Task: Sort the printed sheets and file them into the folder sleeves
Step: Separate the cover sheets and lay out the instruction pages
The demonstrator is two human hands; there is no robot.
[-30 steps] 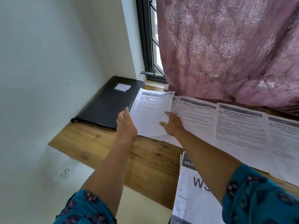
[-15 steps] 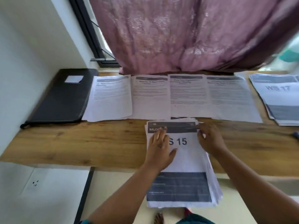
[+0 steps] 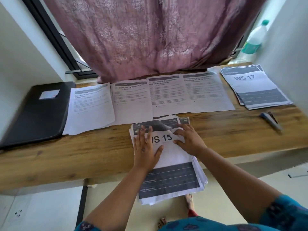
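Note:
A stack of printed sheets (image 3: 168, 177), its top page reading "WS 15", hangs over the near edge of the wooden desk (image 3: 66, 152). My left hand (image 3: 145, 149) lies flat on the left of the top page, fingers straight. My right hand (image 3: 189, 140) pinches the top page's upper right part, and its top edge curls up and toward me. Four printed sheets (image 3: 165, 95) lie side by side along the back of the desk. A closed black folder (image 3: 38, 110) with a small label lies at the far left. Another stack (image 3: 253, 87), headed "WS 17", sits at the back right.
A pink curtain (image 3: 150, 35) hangs over the window behind the sheets. A stapler (image 3: 270, 120) lies on the desk at the right. A plastic bottle (image 3: 254, 39) stands on the sill at the far right. White walls close in both sides.
Both hands came from the leftmost back sheet to the WS 15 stack. Since half a second ago, my right hand has peeled up the top page's upper edge.

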